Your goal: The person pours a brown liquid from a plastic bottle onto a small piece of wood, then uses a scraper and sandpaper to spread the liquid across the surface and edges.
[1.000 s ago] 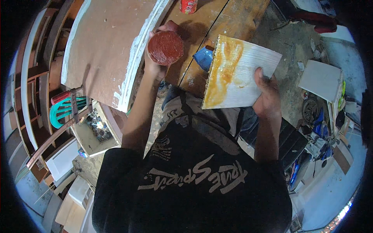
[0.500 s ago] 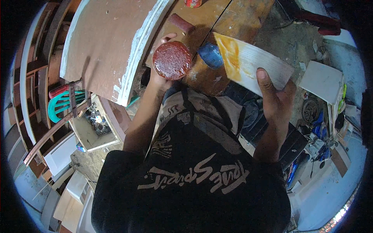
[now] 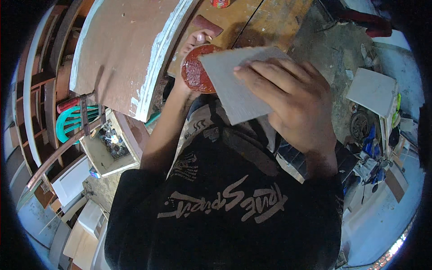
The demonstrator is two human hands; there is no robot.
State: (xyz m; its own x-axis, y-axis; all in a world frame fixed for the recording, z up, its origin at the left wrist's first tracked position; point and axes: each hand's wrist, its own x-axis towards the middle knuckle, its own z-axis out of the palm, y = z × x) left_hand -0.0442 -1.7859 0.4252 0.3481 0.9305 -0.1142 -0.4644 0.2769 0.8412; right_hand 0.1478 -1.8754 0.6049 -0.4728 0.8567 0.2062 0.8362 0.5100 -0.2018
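Since half a second ago the right hand (image 3: 292, 96) has swung its gripped board (image 3: 236, 87) grey-back-up, long axis slanting toward the red lid (image 3: 194, 72) clasped in the left hand (image 3: 191, 49), overlapping it above the bench (image 3: 252, 22).

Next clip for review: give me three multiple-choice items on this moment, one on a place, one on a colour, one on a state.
1. Where is the pale flat panel relative to the round tin?
A. Overlapping its right side
B. Lying on the floor
C. Far to its left

2. What colour is the stuff inside the round tin?
A. Blue
B. Reddish-brown
C. White

3. How is the right hand holding the panel?
A. Not touching it
B. Pinching one corner with two fingertips
C. Fingers spread across its face

Answers: 1 A, the panel's edge covers the tin's right side. 2 B, the open tin held by the left hand shows a reddish-brown surface. 3 C, several fingers lie flat over the panel.
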